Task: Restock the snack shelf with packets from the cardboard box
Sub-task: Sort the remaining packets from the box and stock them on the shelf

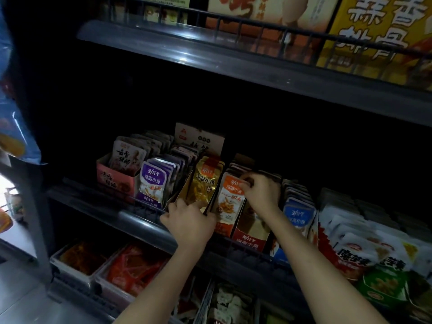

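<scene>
On the middle shelf [140, 220] stand rows of snack packets in display boxes. My left hand [189, 220] grips the front lower edge of the gold display box [182, 195], with the thumb against the gold packets [205, 183]. My right hand [261, 190] pinches the top of the orange packets [230, 202] in the neighbouring orange box [251, 237]. Purple packets [153, 183] stand to the left and blue packets [299, 216] to the right. No large cardboard supply box is in view.
A pink box of packets [114, 176] stands at the shelf's left end. White and red packets [355, 251] fill the right side. Large boxes [378, 29] sit on the upper shelf behind a wire rail. Trays of red snacks [131, 270] lie on the bottom shelf.
</scene>
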Demonstrator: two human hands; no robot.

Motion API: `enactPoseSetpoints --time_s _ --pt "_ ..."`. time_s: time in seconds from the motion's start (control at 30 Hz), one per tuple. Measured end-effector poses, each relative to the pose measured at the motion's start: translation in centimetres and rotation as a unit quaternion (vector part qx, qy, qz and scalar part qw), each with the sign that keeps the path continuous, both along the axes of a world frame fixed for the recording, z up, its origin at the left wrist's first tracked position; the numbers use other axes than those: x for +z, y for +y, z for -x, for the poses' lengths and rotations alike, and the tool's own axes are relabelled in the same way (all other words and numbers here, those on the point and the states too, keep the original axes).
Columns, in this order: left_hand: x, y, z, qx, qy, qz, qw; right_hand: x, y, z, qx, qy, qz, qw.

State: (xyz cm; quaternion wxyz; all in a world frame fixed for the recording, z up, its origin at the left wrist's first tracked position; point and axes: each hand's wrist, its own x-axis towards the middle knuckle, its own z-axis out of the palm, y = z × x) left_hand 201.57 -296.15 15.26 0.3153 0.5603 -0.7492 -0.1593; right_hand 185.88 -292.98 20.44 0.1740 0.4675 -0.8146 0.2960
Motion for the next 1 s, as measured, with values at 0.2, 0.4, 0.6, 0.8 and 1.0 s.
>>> enactPoseSetpoints --time_s 0.2,0.4,0.6,0.8,1.0 --pt "0.3 0.4 -0.4 -0.012 0.011 -0.027 0.999 -0.5 -0.1 -0.4 -0.008 0.045 0.007 0.999" --pt "0.2 0.5 -0.7 -0.018 0.005 -0.02 1.0 -0.7 0.0 -0.8 0.015 0.095 0.031 0.995" --pt "-0.2 0.3 -0.8 -0.023 -0.002 -0.008 1.0 -0.6 -0.1 -1.3 0.024 0.081 0.025 0.996" --pt "-0.3 0.4 -1.1 -0.032 0.036 0.007 0.999 -0.1 1.1 -1.7 0.009 0.092 0.01 0.996" --pt "0.3 2.1 -3.6 -0.035 0.106 0.046 0.993 -0.2 5.2 -2.6 0.005 0.105 0.059 0.993"
